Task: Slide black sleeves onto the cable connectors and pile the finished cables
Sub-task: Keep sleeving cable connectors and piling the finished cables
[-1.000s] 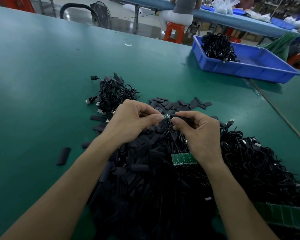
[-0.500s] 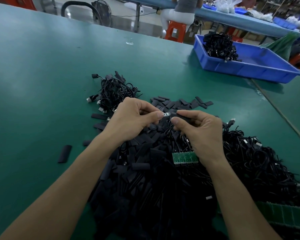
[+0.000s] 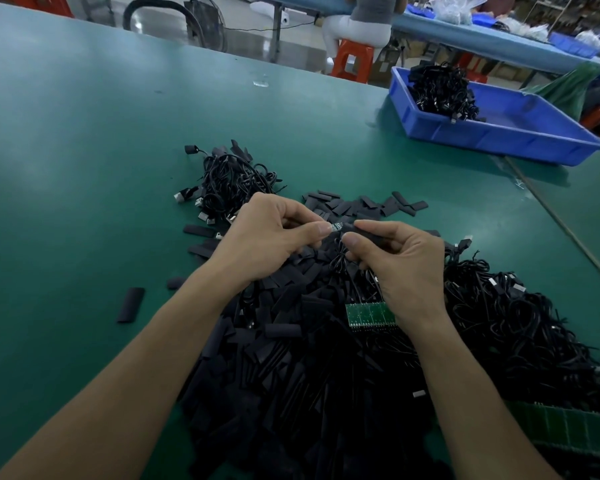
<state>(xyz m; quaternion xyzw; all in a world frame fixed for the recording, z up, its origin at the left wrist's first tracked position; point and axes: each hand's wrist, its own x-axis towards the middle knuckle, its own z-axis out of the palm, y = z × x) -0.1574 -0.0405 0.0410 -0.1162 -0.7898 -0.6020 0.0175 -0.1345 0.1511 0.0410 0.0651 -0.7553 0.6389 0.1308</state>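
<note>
Head view: my left hand (image 3: 267, 237) pinches the small connector (image 3: 336, 226). My right hand (image 3: 406, 261) pinches a black sleeve (image 3: 368, 233) at its tip, above the heap of loose sleeves (image 3: 291, 358) on the table (image 3: 84, 168). My fingers hide most of the sleeve, and I can't follow its cable into the dark heap.

Orange stool (image 3: 355, 48) beyond green table (image 3: 84, 150)

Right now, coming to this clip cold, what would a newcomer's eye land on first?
The two bare hands at centre: the left hand pinches a small green connector end, the right hand holds a black tubular sleeve against it. Beneath them a big heap of loose black sleeves spreads over the green table, tangled black cables to its right. A blue plastic tray sits far right.
</note>
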